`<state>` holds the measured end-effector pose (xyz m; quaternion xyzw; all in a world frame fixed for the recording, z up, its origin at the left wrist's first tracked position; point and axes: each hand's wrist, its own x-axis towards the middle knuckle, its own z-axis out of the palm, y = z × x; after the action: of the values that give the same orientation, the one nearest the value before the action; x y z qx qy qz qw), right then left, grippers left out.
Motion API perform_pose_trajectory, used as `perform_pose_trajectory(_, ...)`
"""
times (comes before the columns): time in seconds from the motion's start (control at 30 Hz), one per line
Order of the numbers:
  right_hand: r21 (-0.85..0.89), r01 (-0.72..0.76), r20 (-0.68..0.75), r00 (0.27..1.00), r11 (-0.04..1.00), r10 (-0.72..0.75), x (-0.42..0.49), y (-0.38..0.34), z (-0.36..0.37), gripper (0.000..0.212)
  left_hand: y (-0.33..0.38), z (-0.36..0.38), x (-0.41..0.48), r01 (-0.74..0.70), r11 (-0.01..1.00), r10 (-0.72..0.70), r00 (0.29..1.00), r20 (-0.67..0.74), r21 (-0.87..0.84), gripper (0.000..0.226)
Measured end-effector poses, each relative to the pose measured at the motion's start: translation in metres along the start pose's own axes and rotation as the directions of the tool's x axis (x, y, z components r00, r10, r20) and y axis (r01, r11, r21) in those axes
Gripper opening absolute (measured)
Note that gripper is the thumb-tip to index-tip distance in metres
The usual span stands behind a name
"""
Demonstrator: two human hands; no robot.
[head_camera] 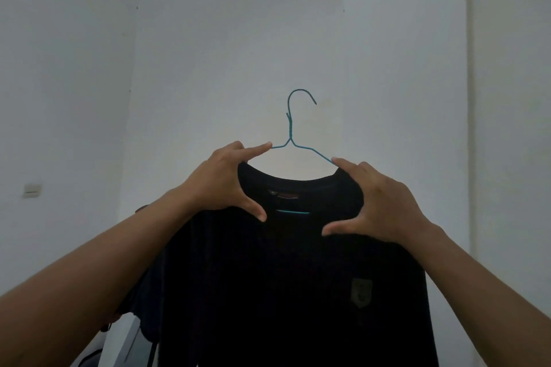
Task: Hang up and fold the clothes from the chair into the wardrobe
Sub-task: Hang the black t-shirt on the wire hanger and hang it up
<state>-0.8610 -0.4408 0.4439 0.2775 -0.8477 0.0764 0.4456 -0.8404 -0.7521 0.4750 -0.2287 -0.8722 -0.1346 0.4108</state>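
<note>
A black T-shirt point(286, 283) with a small dark green chest badge hangs on a teal wire hanger point(290, 131), held up in front of me. The hanger's hook points right and its lower bar shows through the neck opening. My left hand point(226, 182) grips the shirt's left shoulder over the hanger arm, index finger stretched along the wire and thumb against the front. My right hand point(378, 202) grips the right shoulder the same way, thumb pointing inward. The wardrobe and chair are out of sight.
A plain white wall point(268, 24) fills the background, with a corner edge at the left and a vertical strip at the right. A light switch point(32, 189) sits on the left wall. Something white and dark shows at the bottom left.
</note>
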Motion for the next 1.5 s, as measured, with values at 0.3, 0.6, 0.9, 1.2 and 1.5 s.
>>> perform_pose_trajectory(0.3, -0.276, -0.114, -0.050, 0.993, 0.954, 0.105, -0.055, -0.075, -0.091, 0.114, 0.044, -0.055, -0.060, -0.149, 0.966, 0.150, 0.989, 0.015, 0.211, 0.144)
perform_pose_trajectory(0.6, -0.492, -0.219, -0.076, 0.975, 0.843, 0.209, -0.156, -0.179, -0.215, 0.109, 0.117, -0.111, -0.129, -0.268, 0.961, 0.273, 0.958, -0.092, 0.062, 0.127)
perform_pose_trajectory(0.9, -0.695, -0.323, -0.150, 0.939, 0.642, 0.311, -0.269, -0.249, -0.406, 0.104, 0.281, -0.183, -0.173, -0.416, 0.898, 0.388, 0.902, -0.190, -0.144, 0.121)
perform_pose_trajectory(1.2, -0.781, -0.451, -0.249, 0.860, 0.433, 0.445, -0.436, -0.280, -0.611, 0.099, 0.524, -0.248, -0.232, -0.544, 0.809, 0.500, 0.836, -0.225, -0.223, 0.115)
perform_pose_trajectory(1.5, -0.742, -0.591, -0.277, 0.701, 0.318, 0.657, -0.617, -0.230, -0.721, 0.097, 0.745, -0.234, -0.283, -0.677, 0.704, 0.664, 0.735, -0.138, -0.214, 0.111)
